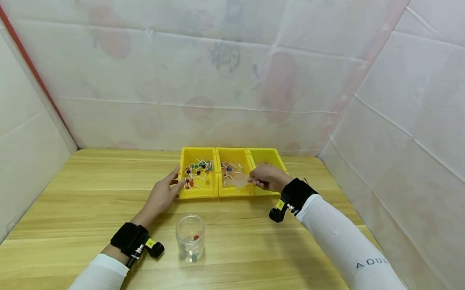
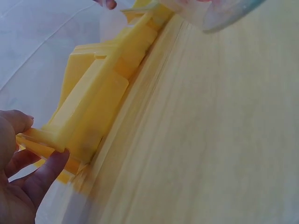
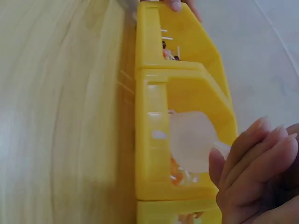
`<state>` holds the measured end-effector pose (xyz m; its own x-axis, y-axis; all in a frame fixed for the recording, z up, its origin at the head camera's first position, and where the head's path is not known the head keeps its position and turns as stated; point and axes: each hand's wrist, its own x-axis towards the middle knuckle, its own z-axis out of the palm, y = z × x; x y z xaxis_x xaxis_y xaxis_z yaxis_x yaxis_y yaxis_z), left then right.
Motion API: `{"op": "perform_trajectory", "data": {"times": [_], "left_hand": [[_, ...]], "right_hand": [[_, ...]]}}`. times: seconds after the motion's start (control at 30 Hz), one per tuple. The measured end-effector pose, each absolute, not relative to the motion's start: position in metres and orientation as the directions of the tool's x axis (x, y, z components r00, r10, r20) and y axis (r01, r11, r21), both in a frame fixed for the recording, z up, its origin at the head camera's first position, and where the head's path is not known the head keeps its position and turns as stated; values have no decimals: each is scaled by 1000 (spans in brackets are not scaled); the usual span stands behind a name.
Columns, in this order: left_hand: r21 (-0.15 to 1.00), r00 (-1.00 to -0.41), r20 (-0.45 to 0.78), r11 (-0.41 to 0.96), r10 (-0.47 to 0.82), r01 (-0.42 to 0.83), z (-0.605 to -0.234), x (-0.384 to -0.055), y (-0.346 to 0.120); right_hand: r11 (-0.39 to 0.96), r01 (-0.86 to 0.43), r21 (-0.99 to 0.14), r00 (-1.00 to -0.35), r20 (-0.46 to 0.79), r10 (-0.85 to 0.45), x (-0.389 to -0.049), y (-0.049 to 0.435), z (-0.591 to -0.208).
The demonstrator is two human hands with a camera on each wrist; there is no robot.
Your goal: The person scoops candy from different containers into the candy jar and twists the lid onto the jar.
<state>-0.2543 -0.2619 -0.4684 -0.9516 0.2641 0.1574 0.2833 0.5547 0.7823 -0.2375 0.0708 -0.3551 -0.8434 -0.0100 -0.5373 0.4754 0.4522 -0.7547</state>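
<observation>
Yellow three-bin row (image 1: 198, 193), gripped at its left end by the left hand (image 1: 162, 194). Translucent scoop (image 1: 236, 180), pinched in the right hand (image 1: 269, 176), inside middle bin (image 1: 232, 156) near round-headed sticks (image 1: 229, 168); clear cup (image 1: 190, 237) on wooden tabletop (image 1: 108, 186).

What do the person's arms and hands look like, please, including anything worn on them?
The left sleeve and right sleeve are white and close-fitting, the right one bearing dark lettering. A black band circles each wrist, carrying a small black camera with a yellow label. The left hand and right hand are bare, without gloves.
</observation>
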Motion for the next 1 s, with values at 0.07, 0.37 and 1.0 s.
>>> {"op": "perform_trajectory", "data": {"times": [0.07, 0.37, 1.0], "left_hand": [[785, -952, 152, 552, 267, 281, -468, -254, -261], [774, -944, 167, 556, 284, 304, -467, -252, -261], [803, -946, 149, 523, 287, 285, -462, -250, -251]], "right_hand": [[409, 491, -770, -843, -537, 1, -237, 71, -360], [319, 465, -826, -871, -491, 1, -231, 59, -373], [251, 435, -865, -898, -439, 41, -252, 32, -403]]}}
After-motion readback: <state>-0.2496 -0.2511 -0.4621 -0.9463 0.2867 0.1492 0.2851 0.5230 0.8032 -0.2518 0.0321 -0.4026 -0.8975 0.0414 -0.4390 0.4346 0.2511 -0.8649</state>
